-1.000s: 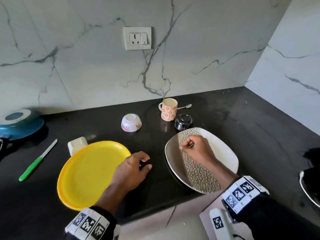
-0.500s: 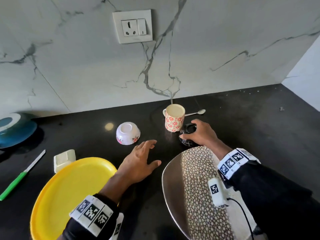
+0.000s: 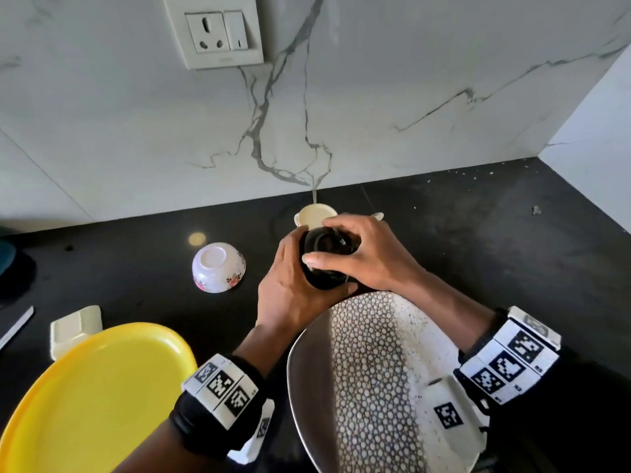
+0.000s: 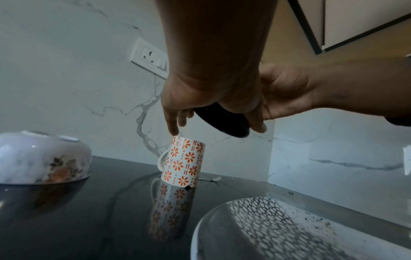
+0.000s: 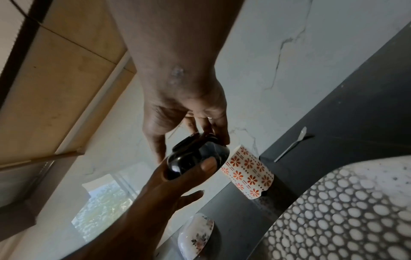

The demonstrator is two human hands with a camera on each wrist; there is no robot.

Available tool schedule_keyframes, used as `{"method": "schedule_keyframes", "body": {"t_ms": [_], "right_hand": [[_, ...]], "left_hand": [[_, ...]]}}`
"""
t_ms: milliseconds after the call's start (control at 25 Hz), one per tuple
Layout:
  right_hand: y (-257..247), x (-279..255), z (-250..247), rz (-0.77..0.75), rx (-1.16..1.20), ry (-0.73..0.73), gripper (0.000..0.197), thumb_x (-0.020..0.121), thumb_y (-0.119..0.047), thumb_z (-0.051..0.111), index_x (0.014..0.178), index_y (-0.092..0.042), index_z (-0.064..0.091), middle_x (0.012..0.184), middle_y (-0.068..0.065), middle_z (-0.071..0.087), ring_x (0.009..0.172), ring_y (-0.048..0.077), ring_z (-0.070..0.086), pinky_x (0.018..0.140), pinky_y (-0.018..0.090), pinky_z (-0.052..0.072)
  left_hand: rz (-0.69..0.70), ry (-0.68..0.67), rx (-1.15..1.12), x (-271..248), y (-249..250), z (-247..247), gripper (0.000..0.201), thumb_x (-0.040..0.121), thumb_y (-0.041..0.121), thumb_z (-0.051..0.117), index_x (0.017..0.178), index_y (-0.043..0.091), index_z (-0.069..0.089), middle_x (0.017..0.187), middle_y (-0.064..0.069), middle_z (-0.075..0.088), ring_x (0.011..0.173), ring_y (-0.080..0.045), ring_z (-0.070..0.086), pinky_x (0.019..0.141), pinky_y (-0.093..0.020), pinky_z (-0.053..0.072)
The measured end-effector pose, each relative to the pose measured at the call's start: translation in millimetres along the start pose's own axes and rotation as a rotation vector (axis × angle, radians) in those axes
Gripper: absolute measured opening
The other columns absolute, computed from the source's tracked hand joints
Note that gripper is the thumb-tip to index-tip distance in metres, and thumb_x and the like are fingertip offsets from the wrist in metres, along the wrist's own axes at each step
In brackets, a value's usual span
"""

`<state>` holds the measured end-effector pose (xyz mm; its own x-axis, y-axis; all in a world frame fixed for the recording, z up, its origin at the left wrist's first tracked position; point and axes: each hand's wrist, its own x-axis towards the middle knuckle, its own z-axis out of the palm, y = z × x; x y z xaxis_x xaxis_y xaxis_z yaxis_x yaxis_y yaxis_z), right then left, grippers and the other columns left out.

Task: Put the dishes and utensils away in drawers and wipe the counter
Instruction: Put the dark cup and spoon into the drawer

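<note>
While both hands (image 3: pixel 327 268) grasp the black bowl (image 3: pixel 326 259), I hold it upturned, clear of the table (image 3: pixel 478 233). The mug (image 4: pixel 183 161) stands directly beneath my left fingers (image 4: pixel 172 126).

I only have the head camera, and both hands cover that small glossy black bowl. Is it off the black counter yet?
Observer: Yes. The left wrist view shows the small glossy black bowl held tilted in the air, above the rim of the white mug with orange flowers.
Operator: Is that mug sound?
Observer: Its bottom edge looks chipped in both wrist views.
Operator: That white tip behind it?
Observer: A white spoon, lying flat on the black counter.
</note>
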<state>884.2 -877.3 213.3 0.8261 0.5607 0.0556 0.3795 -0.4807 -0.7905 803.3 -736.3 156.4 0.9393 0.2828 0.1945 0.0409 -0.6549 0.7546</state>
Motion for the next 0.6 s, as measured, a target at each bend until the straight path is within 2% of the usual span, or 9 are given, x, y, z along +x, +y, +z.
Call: {"method": "schedule_keyframes", "body": {"t_ms": [40,120,200,280,320,360,480,520,600], "right_hand": [[-1,5,-4,0.015,0.133,-0.045,0.052,0.072,-0.051,0.080,0.114,-0.021,0.070,0.104,-0.007,0.073,0.098,0.002,0.067,0.086,0.021,0.054],[14,22,-12,0.051,0.290,-0.062,0.035,0.082,-0.036,0.076,0.109,-0.014,0.073,0.096,-0.001,0.076,0.088,0.009,0.072,0.075,0.029,0.060],[47,47,-18,0.062,0.147,0.075,0.020,0.085,-0.026,0.075,0.100,-0.012,0.073,0.087,-0.001,0.075,0.077,0.011,0.072,0.069,0.034,0.061],[89,71,-18,0.153,-0.093,0.188,0.007,0.084,-0.018,0.075,0.090,-0.018,0.072,0.085,-0.006,0.071,0.079,0.008,0.069,0.078,0.033,0.059],[105,82,-16,0.209,-0.191,0.181,0.011,0.083,-0.015,0.075,0.090,-0.022,0.069,0.089,-0.007,0.069,0.086,0.009,0.067,0.081,0.031,0.057],[119,92,-12,0.238,-0.287,0.141,0.016,0.083,-0.015,0.075,0.094,-0.024,0.068,0.097,-0.005,0.065,0.095,0.013,0.065,0.085,0.031,0.054],[136,118,-2,0.204,-0.574,-0.018,0.033,0.083,-0.025,0.074,0.115,-0.025,0.064,0.122,0.003,0.049,0.121,0.025,0.047,0.102,0.040,0.041],[138,125,1,0.197,-0.644,-0.073,0.035,0.084,-0.030,0.072,0.117,-0.027,0.062,0.125,0.004,0.045,0.123,0.027,0.042,0.105,0.044,0.036],[137,134,5,0.221,-0.697,-0.142,0.023,0.087,-0.037,0.068,0.108,-0.030,0.064,0.125,0.004,0.043,0.123,0.029,0.038,0.105,0.048,0.030]], "left_hand": [[-0.024,0.029,0.008,0,0,-4,0.102,0.048,0.068,0.083,0.134,0.036,0.038,0.129,0.020,0.052,0.114,0.000,0.054,0.086,-0.028,0.052],[-0.069,0.064,0.010,1,-6,-16,0.095,0.045,0.067,0.084,0.125,0.041,0.042,0.118,0.023,0.057,0.108,-0.001,0.058,0.086,-0.031,0.054],[-0.128,0.106,-0.022,2,-12,-32,0.090,0.042,0.067,0.086,0.118,0.044,0.043,0.109,0.028,0.058,0.102,0.001,0.059,0.084,-0.028,0.052],[-0.193,0.150,-0.057,-1,-16,-45,0.085,0.042,0.063,0.088,0.112,0.047,0.042,0.102,0.041,0.054,0.098,0.005,0.056,0.083,-0.023,0.045],[-0.211,0.168,-0.064,-4,-18,-51,0.083,0.043,0.061,0.089,0.110,0.050,0.041,0.100,0.047,0.050,0.097,0.006,0.054,0.083,-0.023,0.043],[-0.222,0.182,-0.070,-8,-21,-56,0.083,0.044,0.059,0.090,0.110,0.051,0.042,0.100,0.049,0.049,0.097,0.005,0.054,0.085,-0.025,0.044],[-0.250,0.215,-0.070,-16,-31,-68,0.083,0.042,0.059,0.090,0.112,0.050,0.045,0.103,0.034,0.058,0.098,0.000,0.059,0.084,-0.027,0.048],[-0.257,0.224,-0.075,-19,-35,-71,0.083,0.042,0.059,0.090,0.111,0.052,0.045,0.103,0.034,0.059,0.097,0.003,0.059,0.082,-0.026,0.048],[-0.269,0.242,-0.089,-24,-41,-77,0.081,0.040,0.060,0.089,0.109,0.055,0.046,0.102,0.035,0.060,0.096,0.006,0.059,0.079,-0.023,0.046]]}}
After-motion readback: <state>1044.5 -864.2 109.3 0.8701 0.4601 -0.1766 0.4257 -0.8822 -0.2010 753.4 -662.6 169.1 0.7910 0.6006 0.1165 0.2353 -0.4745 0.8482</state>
